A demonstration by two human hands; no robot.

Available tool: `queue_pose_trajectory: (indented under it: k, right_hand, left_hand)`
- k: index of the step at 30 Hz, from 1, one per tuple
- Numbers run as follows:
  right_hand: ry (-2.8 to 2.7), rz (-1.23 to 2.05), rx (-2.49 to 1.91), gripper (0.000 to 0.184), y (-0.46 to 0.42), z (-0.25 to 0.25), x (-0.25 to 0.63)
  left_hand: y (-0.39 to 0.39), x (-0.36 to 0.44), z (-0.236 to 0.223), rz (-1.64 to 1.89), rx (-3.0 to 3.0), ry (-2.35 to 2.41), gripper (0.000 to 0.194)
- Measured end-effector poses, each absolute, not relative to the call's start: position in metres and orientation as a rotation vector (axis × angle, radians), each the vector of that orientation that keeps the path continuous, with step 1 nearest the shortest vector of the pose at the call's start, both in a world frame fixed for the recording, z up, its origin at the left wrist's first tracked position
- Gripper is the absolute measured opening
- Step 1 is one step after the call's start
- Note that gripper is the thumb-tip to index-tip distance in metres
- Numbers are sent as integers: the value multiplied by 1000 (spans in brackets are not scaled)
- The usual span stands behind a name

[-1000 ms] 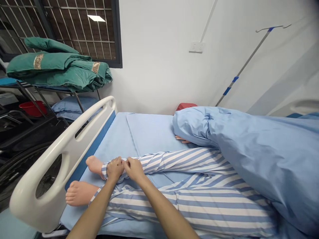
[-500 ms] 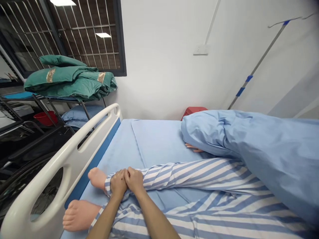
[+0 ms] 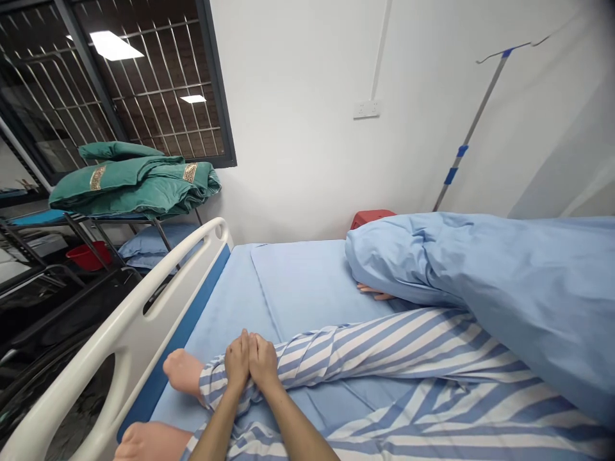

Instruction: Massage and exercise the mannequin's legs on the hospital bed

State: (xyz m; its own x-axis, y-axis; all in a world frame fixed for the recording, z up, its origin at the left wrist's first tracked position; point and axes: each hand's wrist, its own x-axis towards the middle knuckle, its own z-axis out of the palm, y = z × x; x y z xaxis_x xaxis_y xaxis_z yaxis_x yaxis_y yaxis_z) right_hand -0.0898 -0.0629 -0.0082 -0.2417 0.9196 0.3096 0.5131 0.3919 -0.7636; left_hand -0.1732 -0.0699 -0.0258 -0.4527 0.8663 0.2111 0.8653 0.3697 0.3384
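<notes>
My left hand (image 3: 237,360) and my right hand (image 3: 262,363) lie side by side, touching, over the lower leg (image 3: 312,358) of a figure in blue-and-white striped trousers. Both hands are closed round the far shin, just above the ankle, their fingers curving over its far side. The fingertips are hidden. To the left, the far bare foot (image 3: 183,371) sticks out of the trouser cuff; it looks like a manikin's. Nearer to me is the other foot (image 3: 154,442), cut off by the lower edge. Both legs rest on a light blue bed sheet (image 3: 307,275).
A white bed end board (image 3: 129,294) stands left of the feet. A folded blue quilt (image 3: 480,262) covers the upper legs, with a hand (image 3: 375,292) showing under it. Behind are a drip pole (image 3: 473,128), a red stool (image 3: 372,216) and green bedding (image 3: 139,182) on a rack.
My hands have shifted slightly along the shin away from the foot, and their fingers now point more straight ahead. The view has tilted up a little.
</notes>
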Motion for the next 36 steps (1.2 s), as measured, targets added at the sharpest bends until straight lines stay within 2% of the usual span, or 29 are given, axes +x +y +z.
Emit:
queue_pose_trajectory:
  k: [2,6,17,24,29,32,34,36]
  right_hand:
    - [-1870,703,-1235,46,-62,-7,-90]
    - [-1862,701,-1253,45,-62,-7,-89]
    - [-2030,686,-1279,42,-40,9,-82]
    - [-2004,595,-1303,43,-49,-2,-73]
    - [-1761,841,-1147,49,-41,-2,-69]
    - [-1596,1043,-1023,51,-31,-3,-67]
    - [-1506,1144,-989,50,-27,-4,-65]
    - [-1443,1174,-996,47,-27,-6,-64]
  left_hand:
    - [-71,-172,-39,542,1688,2673,34]
    - [-73,-171,-51,415,1715,2755,35]
    - [-74,-158,-35,361,1609,2789,34]
    - [-76,-162,-40,357,1761,2728,32]
    - [-61,-150,2,695,1872,2549,25]
    - [-48,-135,26,1017,1739,2418,44]
    - [-44,-125,26,1114,1593,2413,48]
    - [-46,-117,14,1105,1486,2460,43]
